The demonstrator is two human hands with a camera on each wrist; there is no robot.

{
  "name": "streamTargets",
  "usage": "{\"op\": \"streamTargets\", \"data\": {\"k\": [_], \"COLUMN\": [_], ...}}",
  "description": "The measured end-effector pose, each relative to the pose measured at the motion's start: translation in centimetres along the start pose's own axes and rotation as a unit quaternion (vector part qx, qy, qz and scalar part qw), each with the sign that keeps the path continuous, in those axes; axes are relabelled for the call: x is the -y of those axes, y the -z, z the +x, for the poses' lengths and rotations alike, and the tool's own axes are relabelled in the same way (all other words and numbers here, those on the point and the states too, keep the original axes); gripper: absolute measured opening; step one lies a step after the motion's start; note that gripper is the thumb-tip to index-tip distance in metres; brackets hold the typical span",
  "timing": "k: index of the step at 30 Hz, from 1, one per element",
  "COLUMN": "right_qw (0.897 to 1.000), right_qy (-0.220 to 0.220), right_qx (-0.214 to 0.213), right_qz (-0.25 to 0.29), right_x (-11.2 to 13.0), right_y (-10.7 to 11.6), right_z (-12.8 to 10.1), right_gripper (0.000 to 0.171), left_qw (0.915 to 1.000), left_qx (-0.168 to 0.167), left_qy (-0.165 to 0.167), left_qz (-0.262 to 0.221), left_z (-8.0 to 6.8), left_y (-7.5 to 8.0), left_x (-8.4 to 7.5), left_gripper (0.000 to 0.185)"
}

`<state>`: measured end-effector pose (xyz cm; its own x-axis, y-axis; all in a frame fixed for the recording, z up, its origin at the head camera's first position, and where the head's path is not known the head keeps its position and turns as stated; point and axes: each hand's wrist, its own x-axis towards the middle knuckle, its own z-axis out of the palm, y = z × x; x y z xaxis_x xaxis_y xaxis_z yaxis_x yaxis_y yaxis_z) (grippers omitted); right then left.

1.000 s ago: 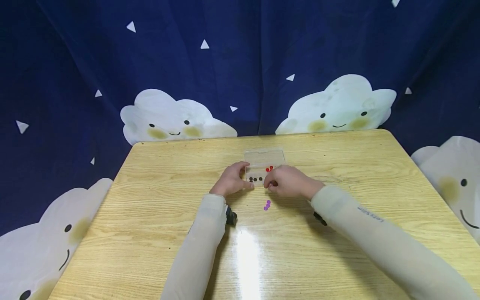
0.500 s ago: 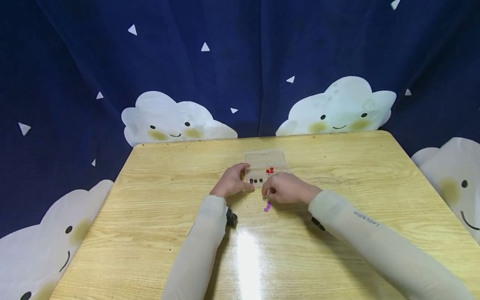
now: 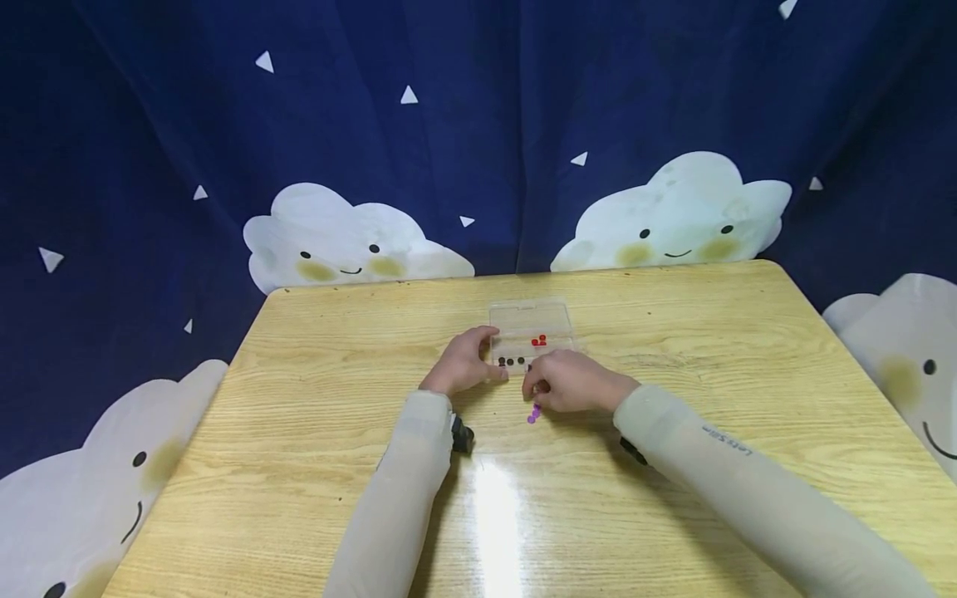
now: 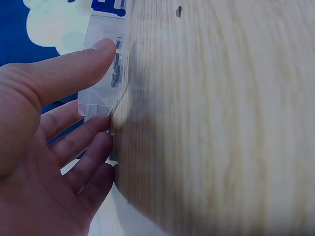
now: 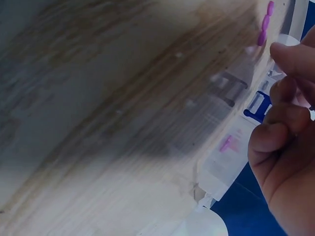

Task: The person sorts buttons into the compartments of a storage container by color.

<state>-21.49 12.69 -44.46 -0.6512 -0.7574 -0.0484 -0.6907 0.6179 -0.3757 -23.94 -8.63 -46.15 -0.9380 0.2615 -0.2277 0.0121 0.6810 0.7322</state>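
A clear plastic box (image 3: 532,345) with its lid folded back stands on the table, with dark round pieces (image 3: 511,361) in front and red pieces (image 3: 539,340) behind. My left hand (image 3: 463,360) grips its left end, thumb (image 4: 101,54) on the front wall. My right hand (image 3: 571,380) is just in front of the box's right part, fingers curled; nothing shows between its fingertips. Three small purple discs (image 5: 266,22) lie in a row right beside a fingertip, and the same discs (image 3: 534,414) show below that hand in the head view. Behind the front wall a purple patch (image 5: 226,143) shows.
The wooden table (image 3: 336,498) spreads around the box, its far edge against a dark blue curtain (image 3: 516,124) with cloud prints. A blue latch (image 5: 258,106) is on the box's front. Each wrist wears a small black camera, such as the left camera (image 3: 462,435).
My right hand has drawn back from the box's front compartment toward me, down to the purple discs. The left hand has kept its place at the box's left end.
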Motion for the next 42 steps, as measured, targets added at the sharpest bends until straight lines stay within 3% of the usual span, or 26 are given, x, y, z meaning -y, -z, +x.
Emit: {"op": "streamTargets", "data": {"k": [23, 35, 42], "right_qw": [1.000, 0.999, 0.999], "right_qy": [0.019, 0.051, 0.035], "right_qx": [-0.006, -0.012, 0.002], "right_qz": [0.013, -0.014, -0.013], "right_x": [-0.50, -0.48, -0.06], "right_y": [-0.39, -0.70, -0.43], "right_z": [-0.41, -0.32, -0.06], "right_gripper": [0.014, 0.018, 0.016], "left_qw": [0.9999, 0.9999, 0.9999], "left_qx": [-0.007, -0.007, -0.009], "left_qy": [-0.005, -0.010, -0.008], "left_qz": [0.009, 0.008, 0.012], "left_z": [-0.31, -0.25, -0.27], "left_y": [0.19, 0.05, 0.11], "left_x": [-0.17, -0.25, -0.17], "left_gripper": [0.080, 0.080, 0.080]}}
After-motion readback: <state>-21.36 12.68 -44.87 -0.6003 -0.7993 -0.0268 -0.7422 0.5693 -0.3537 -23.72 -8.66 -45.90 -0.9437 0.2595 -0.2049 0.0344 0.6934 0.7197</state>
